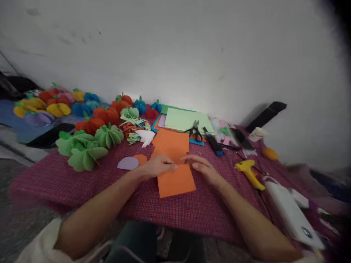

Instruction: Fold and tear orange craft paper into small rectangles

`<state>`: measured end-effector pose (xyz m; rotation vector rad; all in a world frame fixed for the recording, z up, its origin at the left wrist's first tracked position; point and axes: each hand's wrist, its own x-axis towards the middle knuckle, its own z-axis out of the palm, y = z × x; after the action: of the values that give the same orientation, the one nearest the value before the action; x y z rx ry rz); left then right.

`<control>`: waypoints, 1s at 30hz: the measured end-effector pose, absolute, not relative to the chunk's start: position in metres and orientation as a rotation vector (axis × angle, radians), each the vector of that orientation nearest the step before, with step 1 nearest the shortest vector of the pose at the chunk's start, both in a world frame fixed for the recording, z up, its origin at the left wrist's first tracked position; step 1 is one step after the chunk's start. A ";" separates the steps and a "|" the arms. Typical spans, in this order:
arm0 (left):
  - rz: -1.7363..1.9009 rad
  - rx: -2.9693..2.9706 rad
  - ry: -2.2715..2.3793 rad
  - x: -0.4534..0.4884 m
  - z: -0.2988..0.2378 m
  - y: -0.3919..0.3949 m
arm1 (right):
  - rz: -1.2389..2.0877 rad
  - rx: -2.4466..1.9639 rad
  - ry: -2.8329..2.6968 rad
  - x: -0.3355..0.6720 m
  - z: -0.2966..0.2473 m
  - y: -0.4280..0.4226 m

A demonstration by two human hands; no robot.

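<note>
An orange sheet of paper [177, 182] lies near the front of the table, its lower edge towards me. My left hand [157, 166] pinches the sheet's upper left part, thumb on top. Beside the upper right corner is my right hand [205, 168], fingers curved and thumb apart from them; whether a fingertip touches the paper is unclear. More orange paper [171, 143] lies flat just beyond both hands. Left of my left hand rest a lilac paper semicircle [128, 163] and an orange rounded cutout [140, 159].
Green paper pumpkins [86, 157] and several in other colours stand at the left. Black-handled scissors [195, 132] rest on pale green sheets [186, 118]. A utility knife [214, 142], a yellow glue gun [250, 173] and a white power bank-like box [293, 212] lie at the right.
</note>
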<state>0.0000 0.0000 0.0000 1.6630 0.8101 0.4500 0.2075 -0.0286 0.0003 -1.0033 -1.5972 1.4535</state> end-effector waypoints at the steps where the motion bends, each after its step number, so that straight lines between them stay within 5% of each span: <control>1: 0.460 1.642 0.822 -0.001 0.002 0.001 | 1.455 -1.022 -1.586 0.207 0.000 -0.027; 30: 0.531 1.562 0.840 -0.003 0.000 0.006 | 1.505 -1.247 -1.615 0.200 0.000 -0.025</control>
<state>-0.0027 0.0057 0.0001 1.5624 0.8402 0.5307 0.2000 -0.0247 -0.0002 -1.2466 -1.6148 1.5048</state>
